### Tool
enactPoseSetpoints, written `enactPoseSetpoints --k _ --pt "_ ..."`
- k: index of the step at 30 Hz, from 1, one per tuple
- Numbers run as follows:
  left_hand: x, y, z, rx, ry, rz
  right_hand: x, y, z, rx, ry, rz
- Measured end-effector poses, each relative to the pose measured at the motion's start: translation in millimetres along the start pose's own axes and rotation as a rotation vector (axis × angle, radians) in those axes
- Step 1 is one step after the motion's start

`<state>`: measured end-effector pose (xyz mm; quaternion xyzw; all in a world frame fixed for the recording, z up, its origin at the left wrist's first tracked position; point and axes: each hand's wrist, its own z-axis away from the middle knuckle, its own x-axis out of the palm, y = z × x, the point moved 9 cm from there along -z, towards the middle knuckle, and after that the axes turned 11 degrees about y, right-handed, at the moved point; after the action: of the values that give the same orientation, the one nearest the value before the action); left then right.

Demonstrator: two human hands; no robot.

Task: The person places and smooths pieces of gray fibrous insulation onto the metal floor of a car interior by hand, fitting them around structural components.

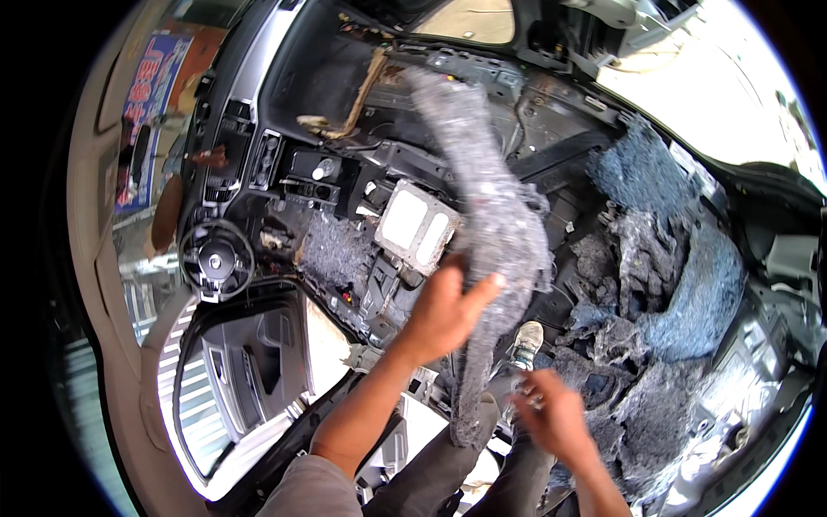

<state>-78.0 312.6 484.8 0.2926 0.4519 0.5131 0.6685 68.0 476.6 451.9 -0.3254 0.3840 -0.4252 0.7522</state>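
Note:
A long strip of grey felt padding (508, 224) hangs in front of me, its upper end blurred by motion and its lower end near my knee. My left hand (441, 312) grips the strip's left edge, thumb across the front and the other fingers hidden behind. Lower right of it, my right hand (551, 414) is apart from the strip, above my legs. Motion smears its curled fingers, so I cannot make out whether anything is in them. Beside that hand lie torn pieces of grey felt (659, 405) in a heap.
This is a stripped car interior. The steering wheel (217, 260) and an open door (245, 370) are at left. A metal box with white panels (418, 226) sits mid-floor. Blue-grey padding (702, 293) lies at right. My shoe (527, 340) stands on the floor below the strip.

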Motion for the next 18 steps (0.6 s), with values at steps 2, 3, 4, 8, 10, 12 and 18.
enactPoseSetpoints --k 2,3,4,8,10,12,18 --pt "21 16 3 0.092 -0.05 -0.127 -59 1 -21 -0.025 0.244 0.073" --pt "30 26 5 0.182 -0.075 -0.208 -90 -22 -32 -0.168 0.368 0.237" --pt "41 35 8 0.271 -0.104 -0.289 -116 -52 -41 -0.313 0.494 0.399" --pt "64 46 21 0.387 -0.115 -0.351 -144 -145 -76 -0.647 0.561 0.839" --pt "77 53 25 0.45 -0.136 -0.364 -139 -179 -88 -0.834 0.446 1.112" --pt "96 63 31 0.512 -0.139 -0.386 -140 -177 -108 -0.899 0.339 1.218" --pt "74 58 24 0.268 -0.053 -0.36 -134 -189 -131 -1.086 0.169 1.247"
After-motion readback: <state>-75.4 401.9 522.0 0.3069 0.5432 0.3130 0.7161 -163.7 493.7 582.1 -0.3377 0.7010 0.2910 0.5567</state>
